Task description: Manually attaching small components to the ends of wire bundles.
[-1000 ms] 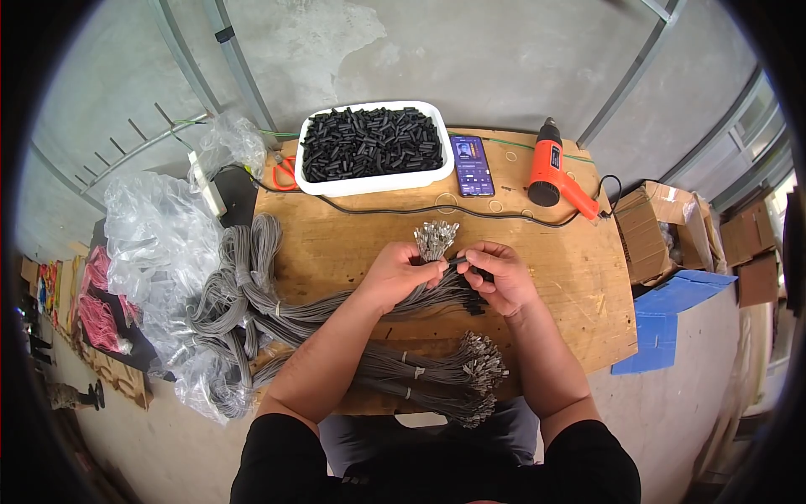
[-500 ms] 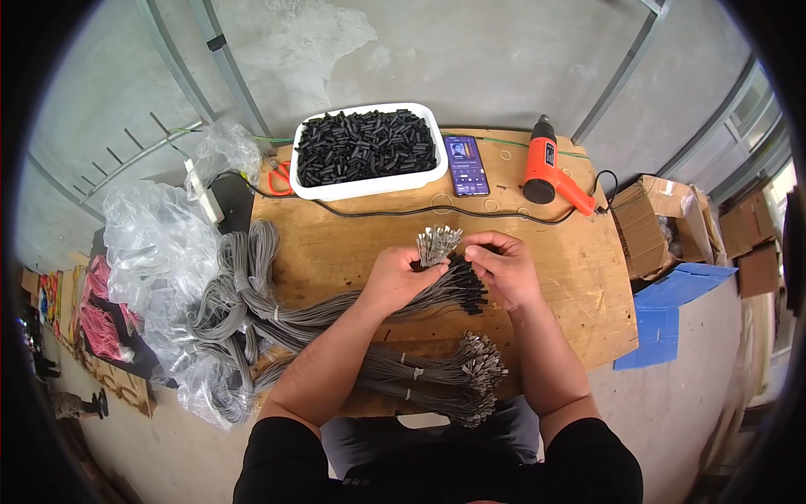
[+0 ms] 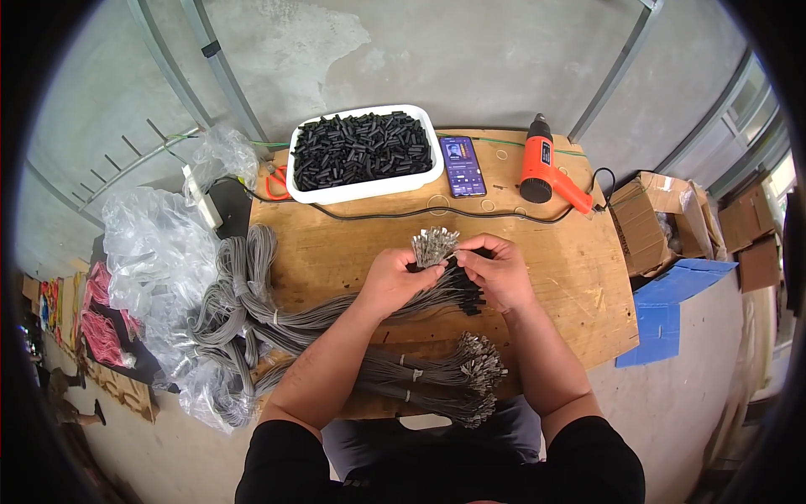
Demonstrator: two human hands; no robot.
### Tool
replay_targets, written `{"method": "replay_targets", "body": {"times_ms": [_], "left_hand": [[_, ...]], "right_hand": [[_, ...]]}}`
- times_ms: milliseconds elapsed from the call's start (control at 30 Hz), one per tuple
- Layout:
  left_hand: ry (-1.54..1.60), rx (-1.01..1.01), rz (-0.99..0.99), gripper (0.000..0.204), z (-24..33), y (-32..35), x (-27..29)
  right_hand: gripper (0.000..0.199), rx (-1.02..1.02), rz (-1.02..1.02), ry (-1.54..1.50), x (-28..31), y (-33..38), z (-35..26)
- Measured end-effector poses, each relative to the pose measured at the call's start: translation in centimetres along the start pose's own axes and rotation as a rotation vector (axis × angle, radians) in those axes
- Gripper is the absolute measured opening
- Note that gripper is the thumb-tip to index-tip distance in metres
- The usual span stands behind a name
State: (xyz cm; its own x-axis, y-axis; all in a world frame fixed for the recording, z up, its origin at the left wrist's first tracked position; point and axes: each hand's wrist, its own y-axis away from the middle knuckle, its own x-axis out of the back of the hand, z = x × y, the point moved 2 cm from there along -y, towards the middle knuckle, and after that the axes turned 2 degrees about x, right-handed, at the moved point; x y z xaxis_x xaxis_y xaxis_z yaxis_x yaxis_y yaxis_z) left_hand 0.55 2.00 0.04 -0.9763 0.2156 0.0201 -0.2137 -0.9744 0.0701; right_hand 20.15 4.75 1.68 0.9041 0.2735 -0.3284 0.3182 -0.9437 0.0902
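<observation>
My left hand (image 3: 395, 279) is closed around a bundle of grey wires, whose bare metal terminals (image 3: 435, 245) fan out above the fingers. At the right edge of that bundle, my right hand (image 3: 497, 270) pinches thumb and forefinger together; what lies between the fingertips is too small to make out. Below the hands, wire ends with black sleeves (image 3: 470, 296) lie in a cluster, partly hidden by the right hand. Nearer to me, more tied grey wire bundles (image 3: 411, 375) rest on the table with silvery terminals (image 3: 480, 363) at their right ends.
A white tub (image 3: 366, 195) full of short black sleeves stands at the back of the wooden table (image 3: 579, 277). Beside it are a phone (image 3: 463, 166) and an orange heat gun (image 3: 541, 164). A black cable (image 3: 378, 217) crosses the table. Plastic bags (image 3: 159, 260) cover the left side.
My right hand has shifted slightly left, bringing its fingertips to the edge of the terminals. My left hand keeps hold of the wire bundle.
</observation>
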Motion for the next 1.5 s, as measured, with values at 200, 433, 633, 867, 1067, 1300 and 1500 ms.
{"method": "replay_targets", "body": {"times_ms": [200, 433, 633, 867, 1067, 1300, 1500], "left_hand": [[0.299, 0.045, 0.029, 0.012, 0.3, 0.0, -0.2], [0.257, -0.001, 0.021, 0.009, -0.1, -0.1, -0.1], [0.237, 0.001, 0.050, 0.008, 0.1, -0.1, -0.1], [0.240, 0.051, 0.061, 0.008, 0.5, 0.0, 0.1], [0.349, 0.109, 0.121, 0.013, 0.6, 0.0, 0.3], [0.364, 0.098, 0.116, 0.012, 0.4, -0.1, 0.5], [0.376, 0.094, 0.110, 0.014, 0.6, 0.0, 0.5]], "right_hand": [[0.010, 0.033, -0.012, 0.061, -0.2, 0.2, -0.1], [0.010, 0.064, -0.043, 0.128, -0.4, 0.3, 0.0], [0.013, -0.045, -0.039, 0.047, -0.3, 0.2, 0.0], [0.030, -0.159, -0.036, -0.329, 0.4, -0.4, -0.2], [0.023, -0.087, 0.037, -0.328, 0.3, -0.4, -0.1], [0.016, -0.053, 0.005, -0.329, 0.7, -0.4, -0.1], [0.015, 0.039, 0.006, -0.098, -0.4, -0.1, -0.1]]}}
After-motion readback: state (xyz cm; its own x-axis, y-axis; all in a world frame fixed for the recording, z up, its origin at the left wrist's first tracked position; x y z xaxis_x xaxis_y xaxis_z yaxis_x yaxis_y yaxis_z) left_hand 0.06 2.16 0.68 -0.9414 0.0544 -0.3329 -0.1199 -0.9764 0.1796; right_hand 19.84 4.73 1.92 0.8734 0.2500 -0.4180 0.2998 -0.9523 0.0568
